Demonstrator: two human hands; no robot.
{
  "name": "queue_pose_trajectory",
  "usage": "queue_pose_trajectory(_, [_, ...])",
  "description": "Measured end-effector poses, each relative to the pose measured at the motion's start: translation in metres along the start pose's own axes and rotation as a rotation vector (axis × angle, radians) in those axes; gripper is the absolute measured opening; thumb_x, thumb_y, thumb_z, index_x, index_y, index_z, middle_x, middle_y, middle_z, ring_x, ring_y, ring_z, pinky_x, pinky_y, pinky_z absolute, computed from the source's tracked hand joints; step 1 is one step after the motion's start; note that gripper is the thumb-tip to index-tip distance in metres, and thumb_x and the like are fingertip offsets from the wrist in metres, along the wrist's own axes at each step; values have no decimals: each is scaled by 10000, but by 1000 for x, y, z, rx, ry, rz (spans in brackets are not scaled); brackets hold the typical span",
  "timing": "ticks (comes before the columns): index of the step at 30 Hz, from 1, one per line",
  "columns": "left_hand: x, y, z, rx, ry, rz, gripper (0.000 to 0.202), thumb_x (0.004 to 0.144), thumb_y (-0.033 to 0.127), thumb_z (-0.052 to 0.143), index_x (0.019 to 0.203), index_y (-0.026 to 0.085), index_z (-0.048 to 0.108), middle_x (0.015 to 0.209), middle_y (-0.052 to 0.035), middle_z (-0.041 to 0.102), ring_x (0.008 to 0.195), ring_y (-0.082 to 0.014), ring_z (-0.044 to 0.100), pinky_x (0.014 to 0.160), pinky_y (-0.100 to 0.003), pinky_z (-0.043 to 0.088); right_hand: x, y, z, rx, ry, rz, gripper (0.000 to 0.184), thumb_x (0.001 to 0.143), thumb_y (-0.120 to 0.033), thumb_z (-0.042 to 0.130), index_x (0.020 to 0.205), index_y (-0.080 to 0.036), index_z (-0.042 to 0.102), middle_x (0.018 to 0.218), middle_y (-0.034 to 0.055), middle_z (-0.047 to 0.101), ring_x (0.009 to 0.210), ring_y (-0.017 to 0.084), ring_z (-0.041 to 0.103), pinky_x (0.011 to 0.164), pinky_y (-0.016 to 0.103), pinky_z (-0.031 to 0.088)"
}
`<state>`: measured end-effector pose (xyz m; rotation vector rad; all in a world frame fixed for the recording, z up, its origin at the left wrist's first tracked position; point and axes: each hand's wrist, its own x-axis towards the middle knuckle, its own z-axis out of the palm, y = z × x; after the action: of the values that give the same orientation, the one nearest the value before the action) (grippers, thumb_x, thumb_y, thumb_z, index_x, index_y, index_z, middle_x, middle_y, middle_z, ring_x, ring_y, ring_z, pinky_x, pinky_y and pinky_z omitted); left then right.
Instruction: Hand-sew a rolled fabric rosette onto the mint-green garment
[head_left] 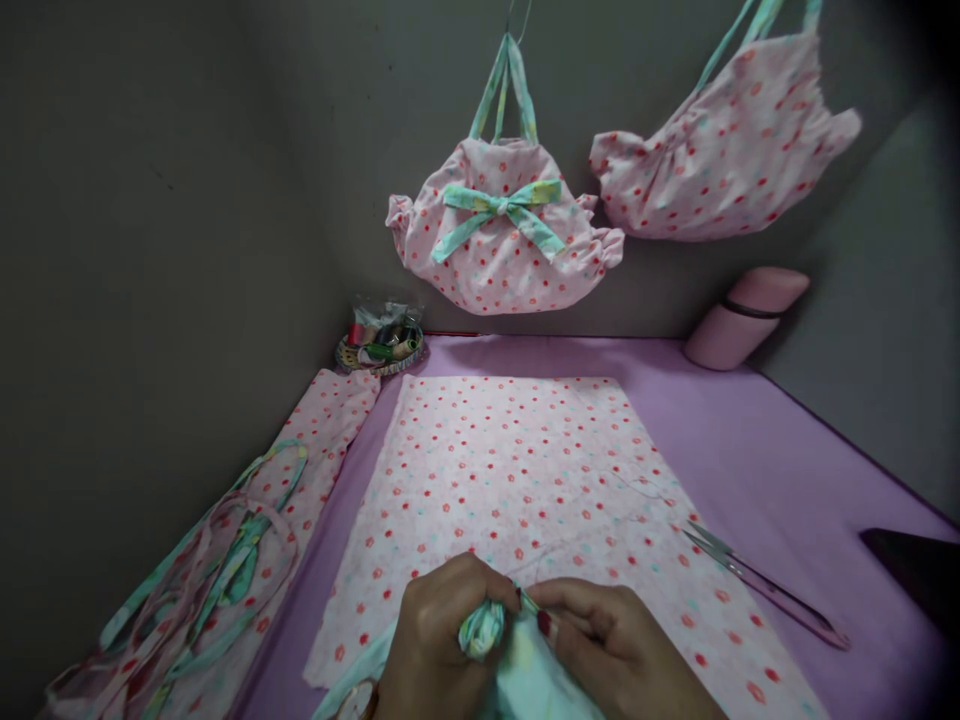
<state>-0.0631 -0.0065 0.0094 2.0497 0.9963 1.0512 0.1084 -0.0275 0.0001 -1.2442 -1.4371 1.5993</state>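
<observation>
Both of my hands work at the near edge of a pink fabric sheet with red dots spread flat on the purple table. My left hand is closed around a bunched piece of mint-green fabric. My right hand pinches the same green fabric at its top with thumb and forefinger. More of the pale green cloth trails down between my wrists. Whether a needle is in my right fingers is too small to tell.
Small scissors lie on the table to the right. Folded dotted fabric and green straps are piled at the left. A basket of thread spools stands at the back. Two finished dotted bags hang on the wall, beside a pink case.
</observation>
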Motion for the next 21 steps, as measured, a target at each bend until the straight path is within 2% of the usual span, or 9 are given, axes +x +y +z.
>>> queue_pose_trajectory(4, [0, 0, 1, 13, 22, 23, 166, 713, 17, 513, 709, 164, 593, 639, -31, 643, 584, -129, 605, 532, -201, 435, 2, 5, 4, 83, 18, 72, 233, 819, -301, 522, 910, -167, 690, 662, 16, 660, 559, 128, 554, 518, 215, 402])
queue_pose_trajectory(11, [0, 1, 1, 6, 25, -10, 143, 735, 53, 511, 699, 157, 601, 630, -38, 641, 580, -135, 608, 529, -204, 438, -1, 4, 7, -76, 79, -20, 251, 818, -255, 488, 922, -181, 703, 670, 21, 654, 622, 165, 573, 605, 251, 451])
queue_pose_trajectory(15, [-1, 3, 3, -44, 45, -70, 151, 737, 61, 513, 675, 163, 605, 632, -35, 645, 592, -137, 611, 548, -206, 446, 2, 6, 9, -31, 89, 37, 243, 804, -250, 484, 886, -174, 700, 662, 13, 653, 597, 150, 561, 540, 223, 421])
queue_pose_trajectory(18, [-2, 3, 7, -83, 14, -79, 149, 711, 52, 528, 656, 166, 606, 625, -23, 640, 585, -131, 605, 555, -199, 441, 5, 6, 9, -30, 125, 29, 225, 799, -240, 492, 809, -146, 696, 641, 15, 644, 592, 142, 552, 523, 215, 402])
queue_pose_trajectory(21, [-1, 1, 10, -133, 38, -258, 123, 708, 69, 543, 664, 172, 593, 634, -12, 635, 586, -132, 590, 553, -200, 443, 7, 4, 8, -79, 135, -17, 224, 812, -237, 498, 809, -131, 695, 646, 22, 650, 625, 157, 578, 547, 221, 424])
